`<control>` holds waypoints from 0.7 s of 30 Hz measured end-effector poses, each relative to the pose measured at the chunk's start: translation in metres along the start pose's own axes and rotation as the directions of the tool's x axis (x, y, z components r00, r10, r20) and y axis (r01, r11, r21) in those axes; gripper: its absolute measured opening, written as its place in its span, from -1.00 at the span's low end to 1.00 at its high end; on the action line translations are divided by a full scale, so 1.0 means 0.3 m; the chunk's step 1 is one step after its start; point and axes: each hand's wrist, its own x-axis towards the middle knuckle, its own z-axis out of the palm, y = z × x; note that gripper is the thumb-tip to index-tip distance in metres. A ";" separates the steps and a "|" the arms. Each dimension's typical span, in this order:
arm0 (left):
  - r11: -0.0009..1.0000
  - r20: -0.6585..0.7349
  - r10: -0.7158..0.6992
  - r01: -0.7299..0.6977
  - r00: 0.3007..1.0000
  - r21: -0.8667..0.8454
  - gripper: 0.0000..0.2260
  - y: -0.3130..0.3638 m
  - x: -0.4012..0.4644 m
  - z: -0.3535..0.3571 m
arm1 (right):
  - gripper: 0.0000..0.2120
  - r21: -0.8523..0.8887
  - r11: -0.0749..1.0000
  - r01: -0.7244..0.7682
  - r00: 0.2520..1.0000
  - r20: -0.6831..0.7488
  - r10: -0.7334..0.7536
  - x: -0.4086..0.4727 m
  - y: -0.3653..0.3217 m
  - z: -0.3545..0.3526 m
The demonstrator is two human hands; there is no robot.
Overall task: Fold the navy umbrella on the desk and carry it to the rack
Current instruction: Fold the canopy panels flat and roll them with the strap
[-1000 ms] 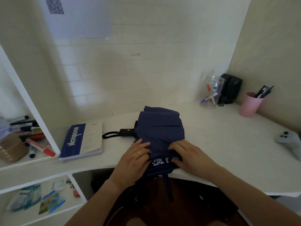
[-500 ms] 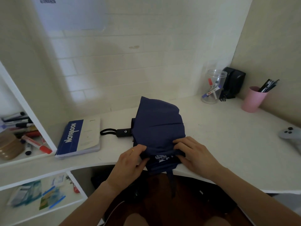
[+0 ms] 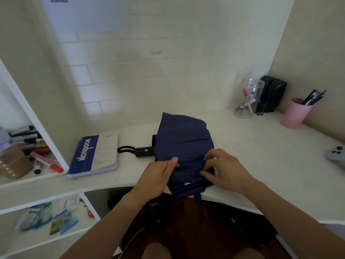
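Note:
The navy umbrella (image 3: 183, 141) lies collapsed on the white desk (image 3: 261, 157), its loose canopy bunched near the front edge. Its black handle (image 3: 143, 151) with a wrist loop points left. A navy strap hangs down over the desk edge. My left hand (image 3: 158, 176) pinches the canopy's near left fold between thumb and fingers. My right hand (image 3: 224, 168) grips the near right folds with curled fingers. The rack is not in view.
A blue and white notebook (image 3: 95, 155) lies left of the handle. A clear jar (image 3: 249, 98), a black box (image 3: 271, 94) and a pink pen cup (image 3: 295, 113) stand at the back right. A grey controller (image 3: 336, 153) sits far right. Shelves with markers (image 3: 44, 161) are on the left.
Both hands went from lying flat on the near edge of the canopy to gripping its folds and gathering them inward. The printed white lettering is now mostly tucked under.

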 end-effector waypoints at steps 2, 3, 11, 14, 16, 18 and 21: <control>0.987 0.023 0.060 -0.062 0.998 0.148 -0.69 0.006 0.032 0.004 | -0.74 -0.053 0.997 0.061 0.996 0.069 -0.058 0.014 -0.005 -0.024; 0.973 0.065 0.087 -0.099 0.994 0.208 -0.77 0.004 0.037 0.003 | -0.73 -0.073 0.994 0.084 0.991 0.113 -0.075 0.018 -0.002 -0.035; 0.621 0.297 0.358 -0.464 0.885 0.632 -0.49 -0.052 -0.006 0.034 | -0.71 -0.153 0.958 0.243 0.964 -0.070 -0.256 0.040 -0.031 -0.035; 0.639 0.393 0.273 -0.471 0.878 0.608 -0.44 -0.078 0.013 0.032 | -0.42 -0.165 0.966 0.197 0.967 0.194 -0.164 0.049 0.005 0.025; 0.627 0.465 0.218 -0.488 0.858 0.607 -0.41 -0.088 0.044 0.013 | -0.35 -0.151 0.975 0.162 0.941 0.320 -0.107 0.051 0.046 0.057; 0.597 0.514 0.178 -0.507 0.839 0.622 -0.39 -0.097 0.091 -0.013 | -0.29 -0.129 0.984 0.123 0.920 0.385 -0.065 0.062 0.054 0.066; 0.576 0.567 0.150 -0.538 0.810 0.615 -0.37 -0.109 0.156 -0.047 | -0.22 -0.133 0.990 0.045 0.904 0.428 0.016 0.058 0.020 0.073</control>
